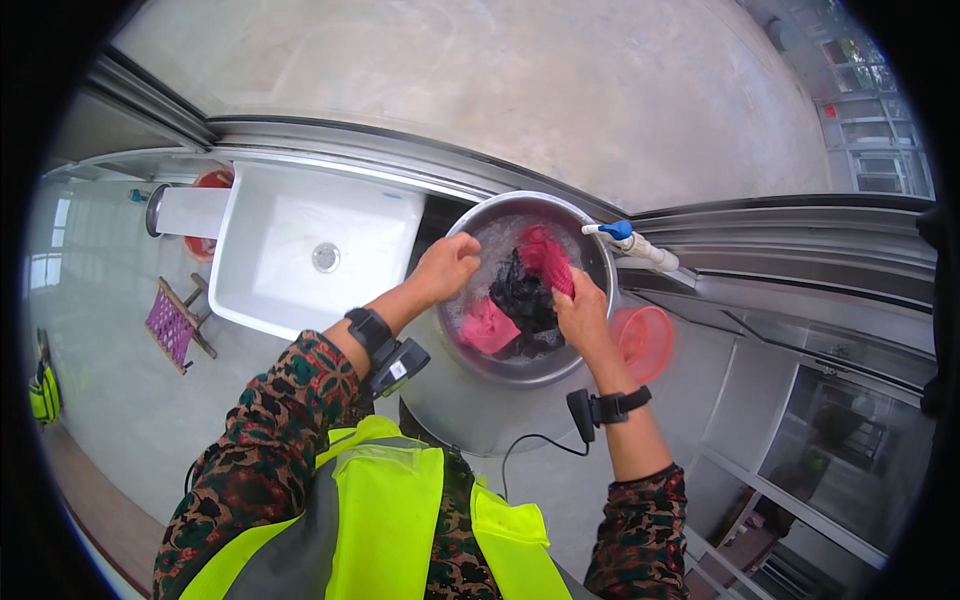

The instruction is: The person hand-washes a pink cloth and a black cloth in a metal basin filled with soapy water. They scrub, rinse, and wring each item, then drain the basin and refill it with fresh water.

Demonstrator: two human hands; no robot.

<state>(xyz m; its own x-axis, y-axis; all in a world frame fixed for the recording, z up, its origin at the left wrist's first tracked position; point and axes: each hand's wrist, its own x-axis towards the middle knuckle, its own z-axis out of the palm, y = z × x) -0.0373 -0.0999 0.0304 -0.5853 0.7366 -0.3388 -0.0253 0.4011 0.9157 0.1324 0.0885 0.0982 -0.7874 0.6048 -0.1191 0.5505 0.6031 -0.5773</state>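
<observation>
A round metal basin (531,379) holds sudsy water and wet cloths. My right hand (583,309) grips one end of a dark pink cloth (541,251), whose rest trails into the water. Over the basin's left rim hovers my left hand (448,264), fingers curled; whether anything is between them I cannot tell. Black fabric (523,296) lies bunched in the middle of the basin. A lighter pink cloth (489,326) floats at the lower left, apart from both hands.
Left of the basin is a white rectangular sink (281,225) with a drain. A tap (634,244) with a blue handle reaches over the basin's right rim. An orange-pink plastic bucket (660,341) stands at the right. A folding stool (176,322) is on the floor at left.
</observation>
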